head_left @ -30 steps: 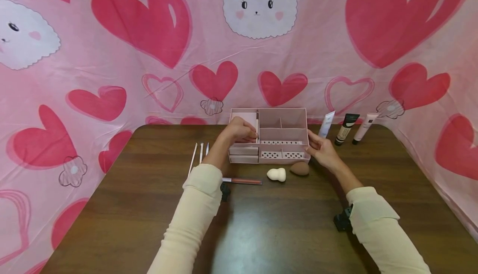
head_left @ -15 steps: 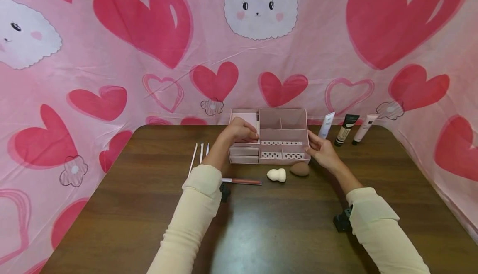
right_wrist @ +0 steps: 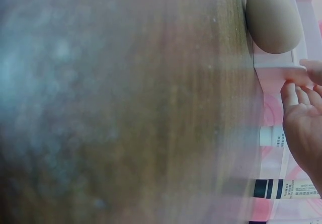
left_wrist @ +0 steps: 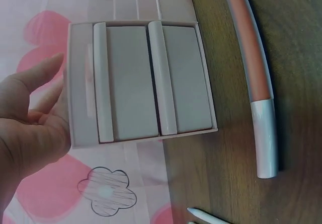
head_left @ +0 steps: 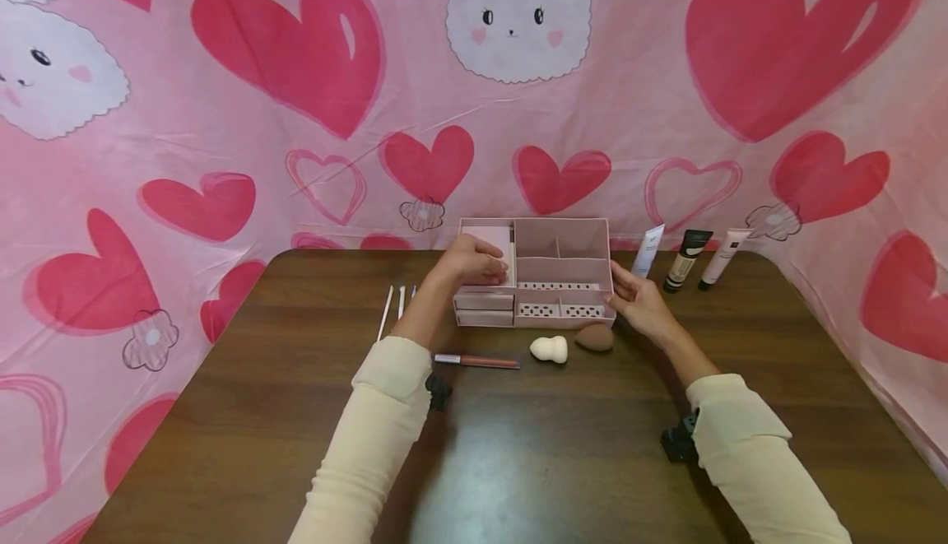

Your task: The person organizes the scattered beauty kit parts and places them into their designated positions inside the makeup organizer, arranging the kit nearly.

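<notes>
A pink makeup organizer [head_left: 563,271] stands near the back of the table, with compartments and two small drawers [head_left: 485,309] at its left. My left hand [head_left: 474,260] reaches into its upper left compartment; in the left wrist view this hand [left_wrist: 35,118] is partly behind the box and its fingertips are hidden. Whether it pinches anything is unclear. My right hand [head_left: 643,301] grips the organizer's right side wall between thumb and fingers, as the right wrist view shows. In front of the organizer lie a cream makeup sponge [head_left: 549,350] and a brown one [head_left: 595,337].
Three cosmetic tubes, white [head_left: 648,251], black-capped [head_left: 687,261] and pink [head_left: 725,258], stand right of the organizer. A copper tube with a silver cap [head_left: 481,361] lies in front. Several thin sticks [head_left: 386,313] lie at left. A heart-print cloth [head_left: 341,99] hangs behind the table.
My left hand has shifted slightly left, away from the compartment's divider, and its forearm has moved a little left too. The right hand keeps its hold on the organizer.
</notes>
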A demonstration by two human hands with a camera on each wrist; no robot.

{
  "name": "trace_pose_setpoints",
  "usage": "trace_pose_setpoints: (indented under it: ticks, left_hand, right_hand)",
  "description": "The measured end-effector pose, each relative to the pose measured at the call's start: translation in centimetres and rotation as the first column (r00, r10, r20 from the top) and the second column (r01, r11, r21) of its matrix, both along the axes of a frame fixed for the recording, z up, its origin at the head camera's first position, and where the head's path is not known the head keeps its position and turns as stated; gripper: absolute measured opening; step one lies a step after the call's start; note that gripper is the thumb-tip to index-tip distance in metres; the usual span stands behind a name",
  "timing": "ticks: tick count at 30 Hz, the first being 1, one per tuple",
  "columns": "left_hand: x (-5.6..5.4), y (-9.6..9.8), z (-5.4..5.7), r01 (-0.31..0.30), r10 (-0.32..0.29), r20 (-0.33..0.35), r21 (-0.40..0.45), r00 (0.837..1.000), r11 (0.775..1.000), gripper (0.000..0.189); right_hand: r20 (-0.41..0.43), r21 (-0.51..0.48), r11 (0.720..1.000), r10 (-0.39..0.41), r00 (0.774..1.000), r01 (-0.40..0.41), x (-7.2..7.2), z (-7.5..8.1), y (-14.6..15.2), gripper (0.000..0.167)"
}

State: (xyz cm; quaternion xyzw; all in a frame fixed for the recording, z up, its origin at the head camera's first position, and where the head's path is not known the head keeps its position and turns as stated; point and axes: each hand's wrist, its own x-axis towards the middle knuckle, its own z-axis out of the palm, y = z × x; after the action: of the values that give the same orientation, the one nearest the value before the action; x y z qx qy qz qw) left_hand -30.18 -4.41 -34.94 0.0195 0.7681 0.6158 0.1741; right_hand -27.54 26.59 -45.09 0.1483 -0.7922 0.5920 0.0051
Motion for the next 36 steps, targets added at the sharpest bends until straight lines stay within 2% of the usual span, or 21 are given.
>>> trace_pose_setpoints:
  ticks: [4, 8, 11, 15, 18, 21, 25, 31, 36]
  left_hand:
    - [0.5, -0.8, 0.2, -0.048, 0.048, -0.021, 0.007, 0.999, 0.999, 0.04]
    - [0.8, -1.8, 0.6, -0.076, 0.073, -0.088, -0.043, 0.994, 0.996, 0.038]
    - [1.0, -2.4, 0.8, -0.094, 0.09, -0.126, -0.031, 0.988, 0.995, 0.038]
    - [1.2, -3.4, 1.0, -0.103, 0.102, -0.145, 0.005, 0.984, 0.995, 0.039]
    - [1.4, -4.2, 0.9, -0.103, 0.097, -0.172, -0.025, 0.98, 0.994, 0.039]
    - [1.5, -5.1, 0.8, -0.1, 0.093, -0.182, -0.029, 0.979, 0.995, 0.04]
    - [1.6, -6.4, 0.7, -0.101, 0.103, -0.175, 0.017, 0.979, 0.995, 0.042]
    - [2.0, -8.3, 0.5, -0.143, 0.151, -0.194, 0.054, 0.969, 0.988, 0.041]
    - [2.2, -9.4, 0.2, -0.162, 0.181, -0.184, 0.113, 0.966, 0.98, 0.042]
  right_hand:
    - [0.0, -0.001, 1.0, 0.004, 1.0, -0.004, 0.0, 0.0, 0.0, 0.068]
    - [0.004, -0.004, 1.0, 0.004, 1.0, -0.004, 0.1, 0.1, 0.0, 0.068]
    - [0.003, -0.002, 1.0, 0.006, 1.0, -0.006, 0.1, 0.0, 0.1, 0.068]
    - [-0.003, -0.007, 1.0, 0.008, 1.0, -0.008, 0.0, -0.1, 0.1, 0.067]
    - [-0.007, -0.017, 1.0, 0.007, 1.0, -0.007, 0.0, -0.2, 0.0, 0.068]
    - [-0.008, -0.026, 1.0, 0.008, 1.0, -0.008, 0.0, -0.1, 0.0, 0.068]
    - [-0.013, -0.034, 0.999, 0.01, 1.0, -0.01, 0.1, -0.2, -0.1, 0.068]
    - [-0.048, -0.033, 0.999, 0.009, 0.999, -0.01, 0.1, -0.3, -0.1, 0.066]
    - [-0.068, -0.04, 0.999, 0.004, 0.998, -0.007, 0.1, -0.4, -0.1, 0.066]
